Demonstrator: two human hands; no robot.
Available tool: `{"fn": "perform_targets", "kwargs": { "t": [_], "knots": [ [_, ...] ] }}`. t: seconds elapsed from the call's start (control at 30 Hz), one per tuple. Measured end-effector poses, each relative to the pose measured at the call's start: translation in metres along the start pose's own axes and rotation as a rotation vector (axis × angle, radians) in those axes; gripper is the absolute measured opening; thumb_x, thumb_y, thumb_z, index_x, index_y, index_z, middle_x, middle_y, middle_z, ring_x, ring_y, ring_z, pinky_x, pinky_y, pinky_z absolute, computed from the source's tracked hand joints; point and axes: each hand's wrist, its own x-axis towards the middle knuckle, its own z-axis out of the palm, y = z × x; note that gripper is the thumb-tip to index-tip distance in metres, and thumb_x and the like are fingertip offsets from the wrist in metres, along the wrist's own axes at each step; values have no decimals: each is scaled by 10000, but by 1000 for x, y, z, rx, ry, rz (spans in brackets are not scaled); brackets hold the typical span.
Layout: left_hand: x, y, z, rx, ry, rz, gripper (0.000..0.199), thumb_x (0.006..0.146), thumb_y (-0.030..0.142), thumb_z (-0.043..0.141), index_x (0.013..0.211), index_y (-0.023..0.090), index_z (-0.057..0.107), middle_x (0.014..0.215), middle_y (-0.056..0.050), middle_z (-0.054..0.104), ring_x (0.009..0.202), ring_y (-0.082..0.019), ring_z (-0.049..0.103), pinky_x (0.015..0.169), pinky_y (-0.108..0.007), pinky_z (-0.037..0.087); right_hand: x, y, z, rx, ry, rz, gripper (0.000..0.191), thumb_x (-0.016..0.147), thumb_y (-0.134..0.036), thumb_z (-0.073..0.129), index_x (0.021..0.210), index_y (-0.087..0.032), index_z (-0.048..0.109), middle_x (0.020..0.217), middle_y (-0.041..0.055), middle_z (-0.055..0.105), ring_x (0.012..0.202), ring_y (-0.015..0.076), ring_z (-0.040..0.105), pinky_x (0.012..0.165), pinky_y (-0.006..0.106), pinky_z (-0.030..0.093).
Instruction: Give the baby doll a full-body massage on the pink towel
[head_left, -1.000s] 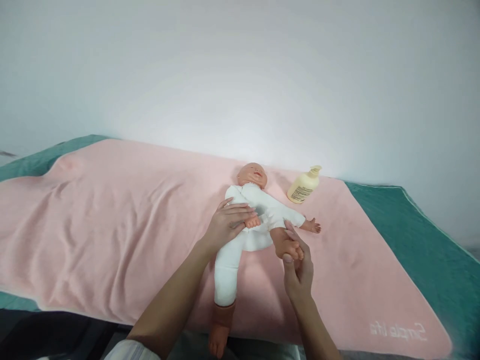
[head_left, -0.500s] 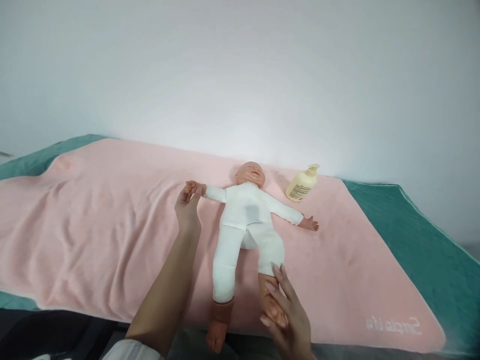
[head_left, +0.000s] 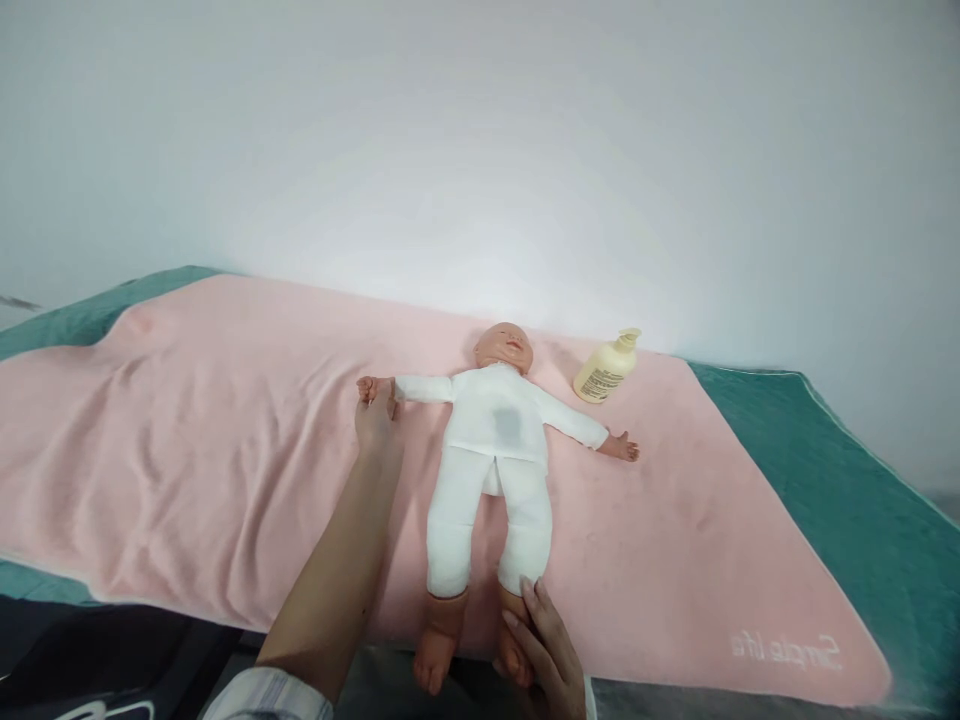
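A baby doll [head_left: 496,420] with a white cloth body lies on its back on the pink blanket [head_left: 660,560], arms spread out. My left hand [head_left: 377,415] is closed round the doll's wrist at the left, the small hand showing past my fingertips. At the lower right my right hand [head_left: 546,645] rests along the outer side of the doll's right-side lower leg and foot, its fingers extended and touching it. The doll's other foot [head_left: 435,650] hangs over the blanket's front edge.
A cream pump bottle [head_left: 606,370] lies tilted beside the doll's head, at the right. Green cloth [head_left: 840,480] shows under the blanket on both sides. A pale wall [head_left: 480,150] rises behind. Something dark [head_left: 97,650] is at the lower left.
The doll's right-side leg has straightened and moved down and left, with my right hand alongside. The arm in my left hand has moved slightly down and outward.
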Motion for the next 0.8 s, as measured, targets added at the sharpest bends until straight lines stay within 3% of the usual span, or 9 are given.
{"fn": "perform_targets", "kwargs": {
  "t": [0.17, 0.27, 0.37, 0.47, 0.63, 0.8],
  "knots": [
    [-19, 7, 12, 53, -132, 217, 227, 808, 238, 705, 1028, 214, 656, 1015, -22, 670, 1011, -127, 645, 960, -264, 482, 12, 3, 4, 35, 114, 3, 431, 903, -246, 550, 1331, -202, 537, 1396, 123, 515, 1242, 305, 534, 913, 455, 570],
    [-38, 10, 21, 149, -249, 382, 326, 766, 266, 747, 1074, 180, 682, 1144, -73, 673, 1136, -209, 609, 1034, -356, 454, 34, 10, 1, 49, 129, -21, 469, 897, -228, 542, 1362, -193, 494, 1422, 119, 489, 1291, 308, 484, 925, 474, 564],
    [-56, 9, 24, 280, -404, 486, 408, 732, 284, 769, 1118, 183, 684, 1172, -80, 680, 1130, -254, 619, 1011, -405, 480, 63, 20, -4, 99, 89, -9, 507, 897, -253, 545, 1392, -224, 439, 1453, 114, 453, 1333, 322, 426, 937, 526, 547],
    [-68, 5, 22, 523, -601, 613, 371, 735, 296, 763, 1091, 207, 707, 1139, -69, 703, 1095, -265, 641, 992, -422, 494, 95, 27, -6, 214, 126, 94, 457, 923, -315, 499, 1369, -232, 447, 1459, 120, 447, 1358, 327, 392, 982, 579, 492],
    [-72, 0, 20, 845, -1021, 1004, 208, 836, 217, 655, 1018, 281, 733, 1070, -26, 731, 1137, -237, 621, 1013, -443, 448, 141, 34, -4, 388, 179, 266, 389, 949, -367, 469, 1301, -205, 497, 1432, 153, 474, 1365, 321, 388, 1073, 592, 382],
    [-72, -2, 22, 932, -1199, 1127, 228, 878, 173, 590, 1021, 288, 725, 1092, -15, 726, 1134, -198, 619, 990, -409, 442, 158, 40, 0, 449, 201, 364, 457, 946, -461, 458, 1316, -192, 481, 1428, 158, 477, 1369, 318, 384, 1091, 571, 354]
  ]
}}
